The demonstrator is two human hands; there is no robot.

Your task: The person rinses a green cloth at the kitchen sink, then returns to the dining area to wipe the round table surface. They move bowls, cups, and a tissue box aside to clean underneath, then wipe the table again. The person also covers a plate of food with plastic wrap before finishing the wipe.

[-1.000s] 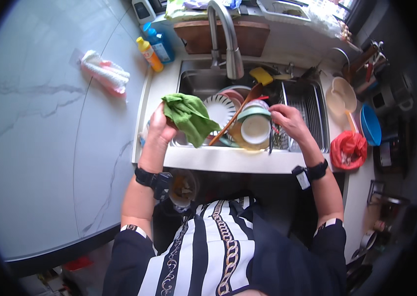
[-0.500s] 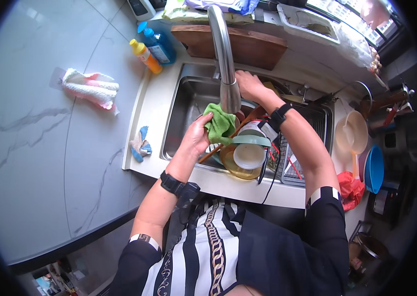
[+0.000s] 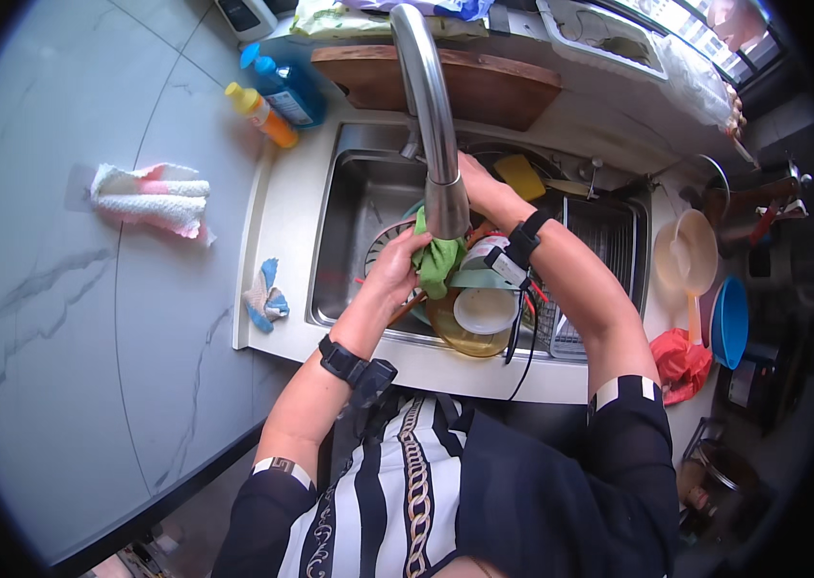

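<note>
Around the sink: a faucet, eleven o'clock; labelled blue bottle, ten. The faucet partly hides the right hand, whose grip cannot be told; the left hand clutches a green cloth by the spout.

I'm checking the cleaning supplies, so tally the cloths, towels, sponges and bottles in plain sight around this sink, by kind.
Cloths: 2 (green cloth in the left hand, blue-and-beige cloth)
Towels: 1 (pink-and-white towel)
Sponges: 1 (yellow sponge)
Bottles: 2 (blue pump bottle, orange bottle with yellow cap)
Total: 6
</note>
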